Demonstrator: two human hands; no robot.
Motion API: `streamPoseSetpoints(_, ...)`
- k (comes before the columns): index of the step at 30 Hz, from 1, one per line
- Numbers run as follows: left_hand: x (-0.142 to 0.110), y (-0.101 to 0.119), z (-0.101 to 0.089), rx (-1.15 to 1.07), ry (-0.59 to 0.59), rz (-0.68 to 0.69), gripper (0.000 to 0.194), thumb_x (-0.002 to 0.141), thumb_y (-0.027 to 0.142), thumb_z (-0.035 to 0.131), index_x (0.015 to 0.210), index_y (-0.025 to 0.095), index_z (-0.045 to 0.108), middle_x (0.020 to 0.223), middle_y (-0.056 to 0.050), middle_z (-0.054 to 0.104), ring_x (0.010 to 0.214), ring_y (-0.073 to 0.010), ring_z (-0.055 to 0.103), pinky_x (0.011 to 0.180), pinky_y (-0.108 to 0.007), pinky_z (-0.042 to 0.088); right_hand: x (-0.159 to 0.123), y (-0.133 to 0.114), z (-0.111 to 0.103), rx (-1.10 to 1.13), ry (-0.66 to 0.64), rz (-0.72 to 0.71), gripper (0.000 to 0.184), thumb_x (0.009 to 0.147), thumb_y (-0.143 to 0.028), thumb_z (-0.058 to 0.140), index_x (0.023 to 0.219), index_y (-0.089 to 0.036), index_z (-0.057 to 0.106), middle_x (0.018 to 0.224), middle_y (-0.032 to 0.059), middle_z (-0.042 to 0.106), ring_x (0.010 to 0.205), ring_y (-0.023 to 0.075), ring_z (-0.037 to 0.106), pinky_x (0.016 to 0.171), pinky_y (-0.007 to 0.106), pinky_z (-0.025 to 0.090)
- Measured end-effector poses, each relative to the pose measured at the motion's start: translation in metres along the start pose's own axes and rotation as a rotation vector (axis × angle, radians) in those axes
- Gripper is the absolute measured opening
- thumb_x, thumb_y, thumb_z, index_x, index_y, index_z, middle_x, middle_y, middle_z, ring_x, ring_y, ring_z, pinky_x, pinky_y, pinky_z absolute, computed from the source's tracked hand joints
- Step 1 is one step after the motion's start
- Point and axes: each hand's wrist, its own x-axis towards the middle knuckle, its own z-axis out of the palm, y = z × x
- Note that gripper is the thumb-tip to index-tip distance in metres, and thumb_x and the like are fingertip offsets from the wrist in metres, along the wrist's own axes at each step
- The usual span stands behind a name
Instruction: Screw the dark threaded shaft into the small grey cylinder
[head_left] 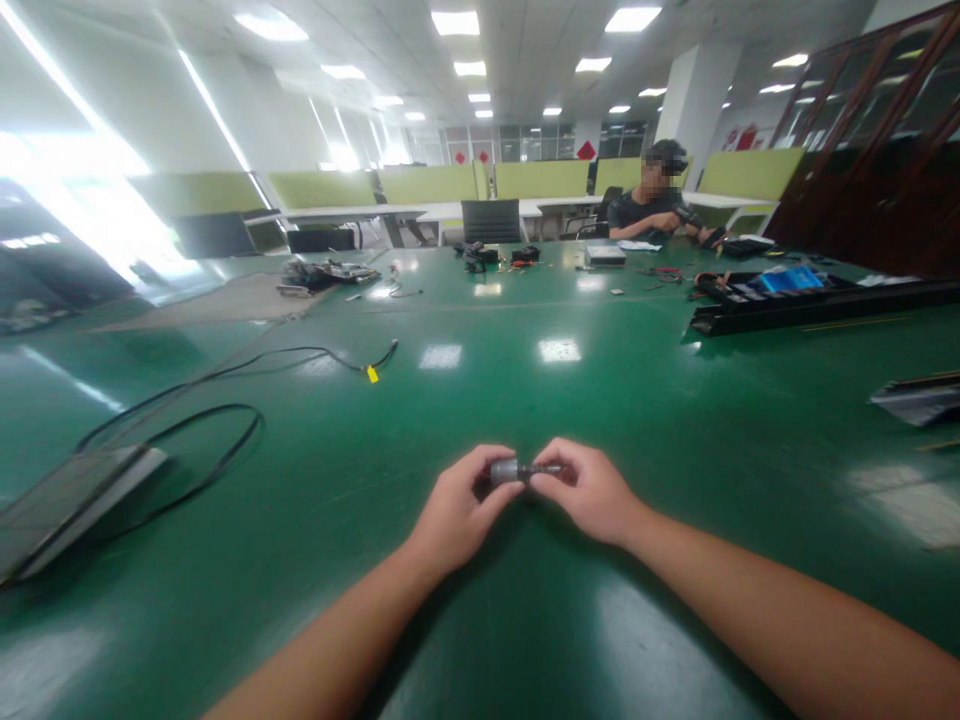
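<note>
Low over the green tabletop (517, 620), both of my hands hold one small metal part (505, 471), a grey cylinder with a thinner dark shaft on its right side. The thumb and fingers of my left hand (459, 505) are closed around the thick cylinder. My right hand (589, 490) pinches the thin shaft between thumb and fingers. The part lies roughly level, its shaft pointing right. My fingers cover some of it, and I cannot tell its exact kind.
A flat grey device (71, 500) lies at left beside a black cable (251, 430) loop. A yellow tag (373, 374) hangs on another cable. At right sits a long black tray (795, 305). Assorted parts (330, 272) lie farther back. Across the table sits a person (645, 205).
</note>
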Motion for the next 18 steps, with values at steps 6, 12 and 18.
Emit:
streamPoseSetpoints(6, -0.0002, -0.001, 0.0005, -0.007, 0.0, -0.001, 0.024, 0.087, 0.027, 0.066, 0.111, 0.024, 0.063, 0.104, -0.001, 0.067, 0.093, -0.017, 0.062, 0.084, -0.028, 0.048, -0.0013, -0.0007, 0.0004, 0.01, 0.0, 0.006, 0.008, 0.084, -0.025, 0.064, 0.084, -0.018, 0.065, 0.077, -0.0002, 0.063, 0.068, 0.0144, 0.056, 0.064, 0.025, 0.042)
streamPoseSetpoints(12, -0.0003, -0.0006, 0.0006, -0.007, 0.004, 0.0, 0.024, 0.088, 0.027, 0.065, 0.112, 0.024, 0.062, 0.105, -0.001, 0.066, 0.094, -0.017, 0.062, 0.084, -0.028, 0.049, -0.0001, -0.0019, 0.0001, 0.016, -0.002, 0.003, 0.007, 0.083, -0.024, 0.064, 0.084, -0.017, 0.064, 0.076, -0.0007, 0.062, 0.066, 0.0137, 0.055, 0.062, 0.024, 0.041)
streamPoseSetpoints(18, 0.001, -0.0001, 0.0001, 0.001, 0.008, -0.001, 0.024, 0.088, 0.027, 0.065, 0.111, 0.024, 0.062, 0.104, -0.001, 0.066, 0.093, -0.0169, 0.062, 0.084, -0.028, 0.049, -0.0003, -0.0026, 0.0003, 0.016, 0.013, 0.012, 0.008, 0.084, -0.025, 0.064, 0.084, -0.018, 0.064, 0.075, -0.0009, 0.062, 0.065, 0.0135, 0.055, 0.062, 0.024, 0.041)
